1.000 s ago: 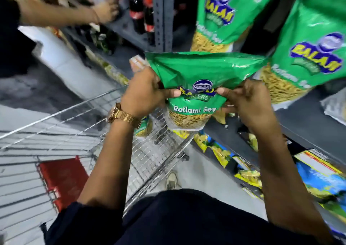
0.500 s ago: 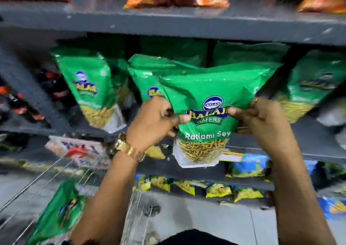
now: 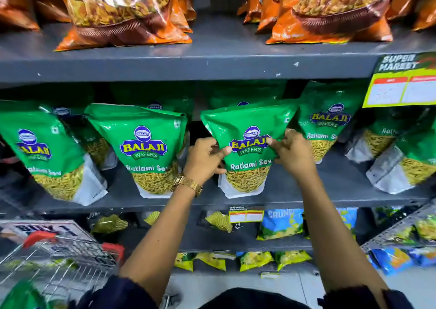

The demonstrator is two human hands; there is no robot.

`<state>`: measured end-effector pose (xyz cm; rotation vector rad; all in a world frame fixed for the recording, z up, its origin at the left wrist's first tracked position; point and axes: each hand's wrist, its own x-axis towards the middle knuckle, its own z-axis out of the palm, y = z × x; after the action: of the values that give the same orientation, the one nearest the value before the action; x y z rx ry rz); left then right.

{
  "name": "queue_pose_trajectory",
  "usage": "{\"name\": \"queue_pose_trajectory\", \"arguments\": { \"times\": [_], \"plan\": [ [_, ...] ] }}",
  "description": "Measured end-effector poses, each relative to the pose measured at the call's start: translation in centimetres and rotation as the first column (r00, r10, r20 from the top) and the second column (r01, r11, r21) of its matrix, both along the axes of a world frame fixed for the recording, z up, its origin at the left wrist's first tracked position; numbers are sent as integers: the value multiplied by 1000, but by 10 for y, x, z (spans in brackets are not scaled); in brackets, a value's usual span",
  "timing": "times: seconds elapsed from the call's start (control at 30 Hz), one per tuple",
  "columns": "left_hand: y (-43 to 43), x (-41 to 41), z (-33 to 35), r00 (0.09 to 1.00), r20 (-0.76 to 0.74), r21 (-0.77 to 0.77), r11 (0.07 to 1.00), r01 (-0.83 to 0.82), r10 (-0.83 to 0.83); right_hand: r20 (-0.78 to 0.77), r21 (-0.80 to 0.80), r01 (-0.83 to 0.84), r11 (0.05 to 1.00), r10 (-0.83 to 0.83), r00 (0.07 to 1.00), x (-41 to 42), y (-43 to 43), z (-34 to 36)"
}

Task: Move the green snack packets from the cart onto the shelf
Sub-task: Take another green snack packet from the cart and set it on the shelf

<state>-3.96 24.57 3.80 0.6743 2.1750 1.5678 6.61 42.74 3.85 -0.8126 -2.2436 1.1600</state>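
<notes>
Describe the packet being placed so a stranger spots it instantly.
Find the grey middle shelf, lined with green Balaji Ratlami Sev packets under the orange bags. The held packet stands fourth from the left in the front row. It alone is pinched by the left hand and right hand.

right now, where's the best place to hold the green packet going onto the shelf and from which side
Grip the green packet at its narrow middle, one hand on each side edge from the front, as the left hand and right hand do. It stands upright, wide and floppy on top, so side grips likely steady it on the shelf.
</notes>
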Motion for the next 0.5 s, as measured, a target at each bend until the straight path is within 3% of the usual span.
{"name": "queue_pose_trajectory", "arguments": {
  "times": [0.2, 0.3, 0.37, 0.43, 0.5],
  "plan": [
    [2, 4, 0, 999, -34, 7, 1000, -14, 15, -61, -79, -51, 996, 46, 997, 3, 0, -4],
    [-8, 7, -4, 998, -57, 16, 1000, -22, 23, -230, 123, 119, 985, -88, 969, 8, -24, 1],
    [-16, 10, -7, 994, -91, -16, 998, -56, 54, -352, 284, 273, 919, -165, 921, 12, -44, 8],
    [-26, 14, -9, 992, -91, -20, 995, -93, 91, -443, 345, 294, 891, -122, 888, 10, -66, 15],
    [-39, 18, -10, 988, -100, 1, 993, -114, 114, -504, 348, 196, 917, 6, 864, 2, -85, 13]
  ]
}}
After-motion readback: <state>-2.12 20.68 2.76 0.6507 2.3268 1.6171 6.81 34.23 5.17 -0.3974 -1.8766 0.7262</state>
